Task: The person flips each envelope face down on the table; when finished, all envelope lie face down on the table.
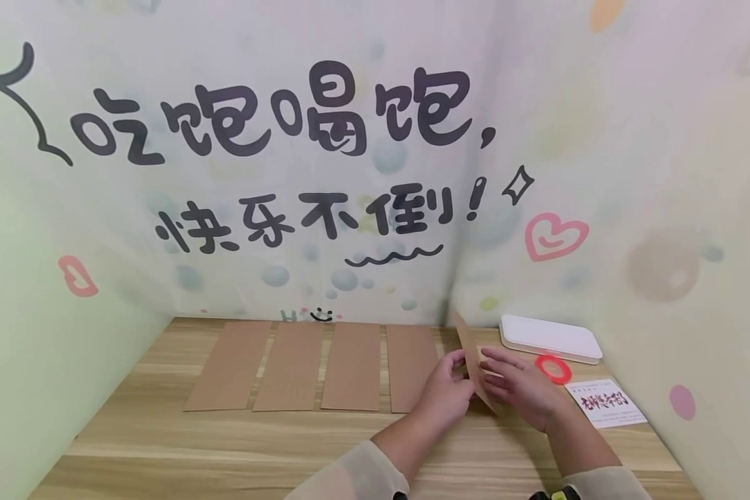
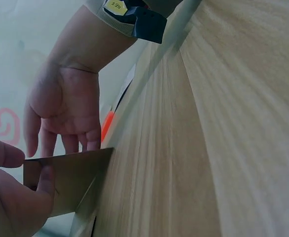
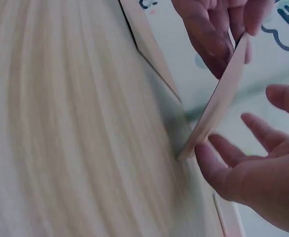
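A thin brown card [image 1: 468,340] stands on edge above the right part of the wooden table. My left hand [image 1: 444,390] pinches it between thumb and fingers; in the left wrist view the thumb lies across the face of the card [image 2: 75,185]. On the other side is my right hand [image 1: 525,390], fingers spread and nearly straight. In the right wrist view, the fingertips of this right hand [image 3: 263,173] are right at the card's lower end. Several matching brown cards lie flat in a row to the left, the nearest card [image 1: 410,364] partly behind my left hand.
At the back right is a white flat case [image 1: 550,338]. A red ring-shaped roll [image 1: 553,369] and a white printed card [image 1: 607,403] lie in front of it. Printed walls [image 1: 350,292] border the table [image 1: 162,451] at the back and both sides.
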The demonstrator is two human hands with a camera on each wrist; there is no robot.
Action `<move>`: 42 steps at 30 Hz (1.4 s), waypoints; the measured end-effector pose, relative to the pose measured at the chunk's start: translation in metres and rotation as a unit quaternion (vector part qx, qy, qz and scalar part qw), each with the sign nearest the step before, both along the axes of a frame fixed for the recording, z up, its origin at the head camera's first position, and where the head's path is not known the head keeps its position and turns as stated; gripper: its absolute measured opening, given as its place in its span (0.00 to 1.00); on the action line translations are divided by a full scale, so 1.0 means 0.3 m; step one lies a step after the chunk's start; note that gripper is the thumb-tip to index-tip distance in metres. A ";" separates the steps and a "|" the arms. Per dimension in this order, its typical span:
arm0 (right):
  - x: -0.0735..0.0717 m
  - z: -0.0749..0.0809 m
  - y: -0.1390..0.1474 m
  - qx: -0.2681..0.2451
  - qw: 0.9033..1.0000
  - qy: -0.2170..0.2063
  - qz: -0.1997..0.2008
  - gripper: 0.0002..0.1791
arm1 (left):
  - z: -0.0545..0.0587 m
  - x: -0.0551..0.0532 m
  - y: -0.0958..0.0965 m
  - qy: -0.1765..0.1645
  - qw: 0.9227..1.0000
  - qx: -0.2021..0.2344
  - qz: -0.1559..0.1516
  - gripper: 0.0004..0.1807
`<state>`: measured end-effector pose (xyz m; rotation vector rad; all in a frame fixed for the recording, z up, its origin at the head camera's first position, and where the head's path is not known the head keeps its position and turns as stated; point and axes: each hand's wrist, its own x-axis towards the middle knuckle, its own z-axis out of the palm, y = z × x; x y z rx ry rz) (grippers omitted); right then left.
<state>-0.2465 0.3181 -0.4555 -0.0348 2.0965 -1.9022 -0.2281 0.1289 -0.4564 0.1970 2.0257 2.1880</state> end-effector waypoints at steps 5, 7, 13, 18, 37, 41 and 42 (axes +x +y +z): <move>-0.005 -0.014 0.027 0.022 0.999 -0.022 -0.029 0.39 | -0.025 -0.008 -0.020 0.005 0.999 -0.038 0.006 0.37; -0.006 -0.016 0.033 0.018 0.999 -0.024 -0.035 0.39 | -0.032 -0.011 -0.026 0.005 0.999 -0.044 0.006 0.39; -0.009 -0.011 0.047 0.015 0.999 -0.023 -0.044 0.40 | -0.040 -0.008 -0.033 -0.002 0.997 -0.076 -0.005 0.41; -0.009 -0.008 0.054 0.016 0.999 -0.020 -0.044 0.40 | -0.037 0.005 -0.037 -0.009 0.994 -0.109 -0.013 0.39; -0.014 -0.004 0.064 0.003 0.998 -0.007 -0.057 0.39 | -0.042 0.004 -0.050 -0.018 0.991 -0.131 -0.026 0.41; -0.014 0.012 0.045 0.003 0.997 0.013 -0.070 0.38 | -0.027 0.000 -0.103 0.004 0.989 -0.145 -0.028 0.40; -0.014 0.021 0.034 0.008 0.997 0.021 -0.071 0.38 | -0.020 -0.001 -0.129 0.011 0.988 -0.151 -0.029 0.40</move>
